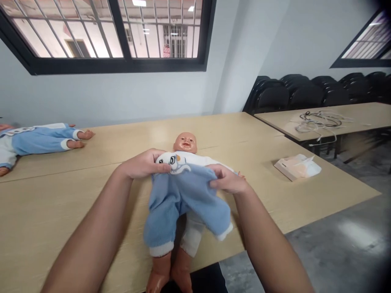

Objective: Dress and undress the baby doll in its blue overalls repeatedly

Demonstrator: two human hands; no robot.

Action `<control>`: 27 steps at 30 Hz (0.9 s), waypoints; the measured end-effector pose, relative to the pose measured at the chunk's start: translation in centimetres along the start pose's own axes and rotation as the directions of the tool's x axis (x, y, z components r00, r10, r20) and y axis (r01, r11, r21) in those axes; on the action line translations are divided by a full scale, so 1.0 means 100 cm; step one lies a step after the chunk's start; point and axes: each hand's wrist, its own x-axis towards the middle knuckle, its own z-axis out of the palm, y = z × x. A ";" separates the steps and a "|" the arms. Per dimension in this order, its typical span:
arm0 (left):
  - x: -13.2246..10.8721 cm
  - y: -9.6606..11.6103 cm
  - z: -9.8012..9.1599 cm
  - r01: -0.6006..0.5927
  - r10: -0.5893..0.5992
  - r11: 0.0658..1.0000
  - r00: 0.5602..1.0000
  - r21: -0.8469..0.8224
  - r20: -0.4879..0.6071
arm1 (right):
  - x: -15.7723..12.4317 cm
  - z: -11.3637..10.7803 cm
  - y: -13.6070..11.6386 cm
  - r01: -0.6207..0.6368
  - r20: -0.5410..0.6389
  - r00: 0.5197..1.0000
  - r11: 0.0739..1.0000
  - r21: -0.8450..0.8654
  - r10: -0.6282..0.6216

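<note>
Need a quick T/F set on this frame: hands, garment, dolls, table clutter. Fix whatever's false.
1. The left hand and right hand both hold the blue garment. True.
2. The doll between the arms lies face down. False: that doll lies face up.
3. A second doll in blue and white lies at the left of the picture. True.
4. Both white cuffs of the held garment circle the doll's ankles. False: the cuff at picture right sits out to the side, clear of the feet.
5. The tissue box lies among the cables. False: the tissue box is on the near table; the cables are on another table.
</note>
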 end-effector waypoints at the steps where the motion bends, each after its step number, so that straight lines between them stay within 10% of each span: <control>1: 0.000 -0.002 -0.001 0.000 -0.001 1.000 1.000 -0.031 -0.017 | 0.002 0.003 0.003 0.050 -0.077 0.996 0.998 0.032 -0.047; 11: 0.014 0.017 0.050 -0.014 -0.023 0.954 0.993 0.299 0.120 | 0.031 0.037 0.022 0.167 -0.580 0.770 0.961 -0.219 -0.267; 19: 0.012 -0.013 0.008 0.133 -0.138 0.975 0.990 0.180 0.015 | 0.018 0.029 0.000 0.008 -0.034 0.999 0.922 -0.386 -0.023; 22: 0.014 -0.016 0.011 0.154 -0.150 0.983 0.987 0.100 -0.051 | 0.020 0.033 0.000 -0.108 -0.090 0.993 0.898 -0.426 0.077; 27: 0.015 -0.033 0.023 0.110 -0.107 0.964 0.994 -0.242 0.026 | 0.025 0.036 0.013 0.026 -0.266 0.959 0.968 -0.248 -0.094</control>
